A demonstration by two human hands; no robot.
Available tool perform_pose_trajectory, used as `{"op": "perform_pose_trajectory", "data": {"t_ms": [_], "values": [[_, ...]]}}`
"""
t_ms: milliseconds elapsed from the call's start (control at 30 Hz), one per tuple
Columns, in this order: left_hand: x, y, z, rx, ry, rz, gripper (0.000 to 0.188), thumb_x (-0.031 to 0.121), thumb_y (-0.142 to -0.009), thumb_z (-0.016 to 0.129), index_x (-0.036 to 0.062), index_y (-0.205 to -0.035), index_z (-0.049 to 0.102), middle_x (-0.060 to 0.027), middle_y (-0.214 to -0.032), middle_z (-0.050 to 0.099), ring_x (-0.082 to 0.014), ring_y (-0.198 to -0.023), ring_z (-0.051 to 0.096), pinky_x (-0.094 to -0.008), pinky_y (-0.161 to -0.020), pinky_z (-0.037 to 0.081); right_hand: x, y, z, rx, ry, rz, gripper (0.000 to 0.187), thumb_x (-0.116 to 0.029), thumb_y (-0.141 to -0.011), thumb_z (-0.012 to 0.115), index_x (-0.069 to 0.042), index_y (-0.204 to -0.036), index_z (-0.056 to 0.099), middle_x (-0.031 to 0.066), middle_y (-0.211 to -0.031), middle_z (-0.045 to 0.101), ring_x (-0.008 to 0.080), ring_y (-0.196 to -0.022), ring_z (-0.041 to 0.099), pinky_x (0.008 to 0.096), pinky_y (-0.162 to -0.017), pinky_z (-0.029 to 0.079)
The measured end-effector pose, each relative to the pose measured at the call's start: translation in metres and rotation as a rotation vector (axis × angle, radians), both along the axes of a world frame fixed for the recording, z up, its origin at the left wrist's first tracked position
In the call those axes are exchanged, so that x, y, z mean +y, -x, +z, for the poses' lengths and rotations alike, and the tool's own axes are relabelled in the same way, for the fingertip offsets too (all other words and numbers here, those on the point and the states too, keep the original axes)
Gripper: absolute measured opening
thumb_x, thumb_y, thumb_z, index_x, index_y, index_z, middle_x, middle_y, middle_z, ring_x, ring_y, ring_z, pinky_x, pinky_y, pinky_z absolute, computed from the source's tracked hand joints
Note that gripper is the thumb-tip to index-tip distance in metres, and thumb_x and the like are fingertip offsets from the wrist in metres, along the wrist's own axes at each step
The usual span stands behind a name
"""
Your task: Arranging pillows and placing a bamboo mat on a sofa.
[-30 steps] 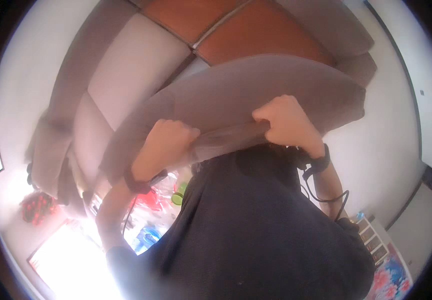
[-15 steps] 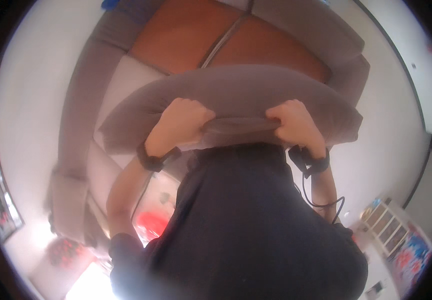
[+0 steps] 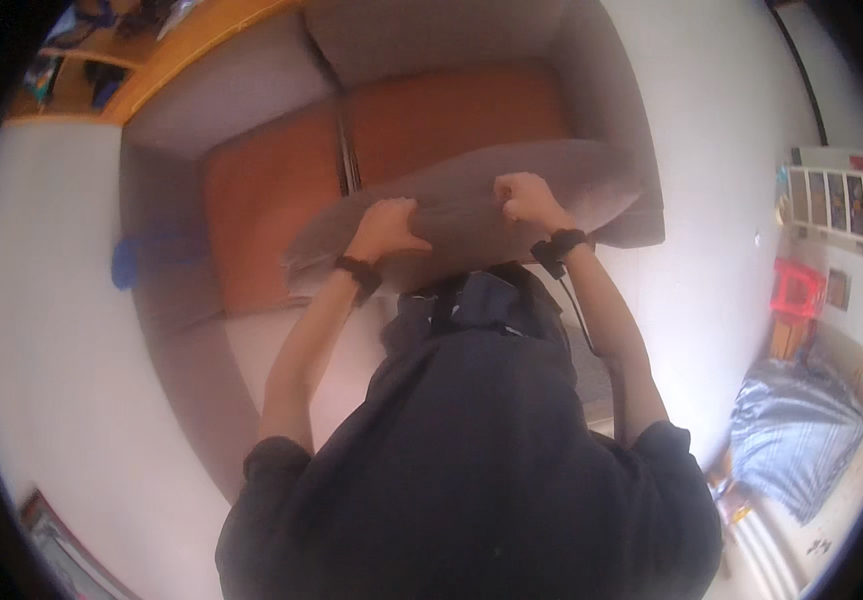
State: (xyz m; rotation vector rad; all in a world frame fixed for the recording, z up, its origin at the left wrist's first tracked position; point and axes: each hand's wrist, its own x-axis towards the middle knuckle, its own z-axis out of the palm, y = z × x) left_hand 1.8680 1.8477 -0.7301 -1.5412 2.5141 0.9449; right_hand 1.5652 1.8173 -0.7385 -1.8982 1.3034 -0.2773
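Note:
A large grey-brown sofa cushion (image 3: 472, 215) is held up in front of my waist, its long side running across the view and its right end tilted higher. My left hand (image 3: 387, 230) grips its near edge, the fingers curled onto the cloth and the thumb standing a little apart. Closed on the same edge, my right hand (image 3: 532, 203) holds the cushion further right. Below the cushion's far side show the orange-brown seat panels (image 3: 462, 110) of a sofa, split by a dark gap. The underside of the cushion is hidden from me.
Grey sofa backrests (image 3: 432, 35) and an armrest (image 3: 612, 90) frame the seat. A blue item (image 3: 126, 263) lies by the left armrest. A wooden shelf (image 3: 142, 90) with objects stands at the far left. To the right are a red plastic stool (image 3: 797, 290) and a striped cloth bundle (image 3: 797, 430).
My view has turned, and the cushion and both hands now sit over the seat panels with the right end raised. The left thumb has moved away from its fingers.

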Motion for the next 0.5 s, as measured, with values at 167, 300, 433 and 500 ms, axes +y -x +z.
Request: {"op": "perform_pose_trajectory", "data": {"t_ms": [167,300,433,500], "values": [[0.021,-0.045,-0.001,0.301,0.177,0.187,0.063,0.042,-0.064,0.08,0.0048,-0.109,0.058,-0.0162,-0.109,0.055,-0.0356,-0.108,0.049,-0.0438,-0.096,0.039,-0.02,0.036,-0.015,-0.213,0.34,-0.051,0.027,-0.002,-0.064,0.057,-0.007,-0.09,0.062,0.0124,-0.098,0.062,0.0345,-0.099,0.055,0.0418,-0.087,0.044],[0.05,-0.067,-0.001,-0.044,0.248,0.207,0.079,0.039,-0.062,0.084,0.0148,-0.129,0.049,-0.0131,-0.137,0.038,-0.0364,-0.135,0.026,-0.055,-0.108,0.021,-0.02,0.068,-0.01,0.273,0.574,-0.052,0.039,0.002,-0.066,0.057,-0.012,-0.103,0.061,0.0092,-0.115,0.059,0.0317,-0.115,0.049,0.0459,-0.1,0.036],[0.098,-0.094,0.001,-0.019,0.234,0.317,0.102,0.046,-0.054,0.087,0.0196,-0.139,0.037,-0.0139,-0.141,0.033,-0.0372,-0.135,0.025,-0.0604,-0.107,0.019,0.0,0.1,-0.009,0.437,0.377,-0.091,0.056,0.005,-0.068,0.058,-0.019,-0.119,0.055,0.0071,-0.134,0.05,0.0273,-0.13,0.041,0.0545,-0.11,0.025],[0.131,-0.116,0.01,-0.285,0.124,0.39,0.117,0.04,-0.044,0.09,0.0203,-0.143,0.031,-0.0144,-0.143,0.032,-0.0381,-0.135,0.026,-0.0588,-0.109,0.018,0.023,0.107,-0.022,0.474,0.531,-0.171,0.058,0.006,-0.069,0.057,-0.021,-0.121,0.055,0.0074,-0.135,0.048,0.0266,-0.132,0.04,0.0567,-0.11,0.023]]}}
